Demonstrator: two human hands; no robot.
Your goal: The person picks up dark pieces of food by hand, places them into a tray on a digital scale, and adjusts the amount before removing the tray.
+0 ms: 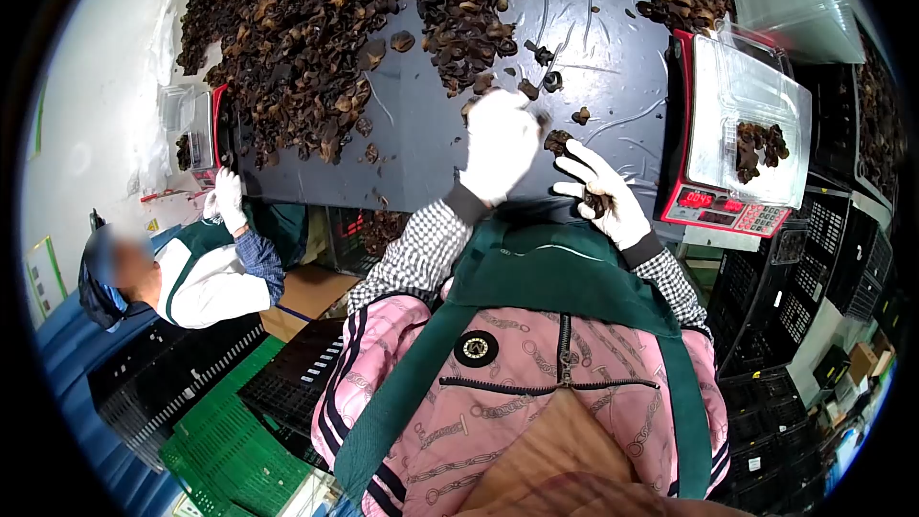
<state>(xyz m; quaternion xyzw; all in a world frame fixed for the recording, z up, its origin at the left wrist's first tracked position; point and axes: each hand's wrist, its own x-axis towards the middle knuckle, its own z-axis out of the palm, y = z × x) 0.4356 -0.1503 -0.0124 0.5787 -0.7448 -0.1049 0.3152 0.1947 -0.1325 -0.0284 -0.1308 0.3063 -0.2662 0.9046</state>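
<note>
My left hand (500, 146), in a white glove, is curled closed over the dark table edge, slightly blurred. At its fingertips is a smeared dark bit (543, 122), seemingly a piece of wood ear mushroom. To its right, my right hand (617, 206), also gloved, has its palm partly turned up and fingers bent around a wood ear mushroom (598, 203). Another wood ear mushroom (557, 142) touches or lies just beside its fingertips. A large heap of wood ear mushrooms (316, 48) spreads across the table beyond my left hand.
On the right, a red scale (682, 134) with a lit display carries a clear plastic box (761, 96) with some mushrooms inside. Clear boxes (799, 0) are stacked behind it. Black crates (804, 268) stand at right. Another person (206, 268) works at the left by a second scale (218, 129).
</note>
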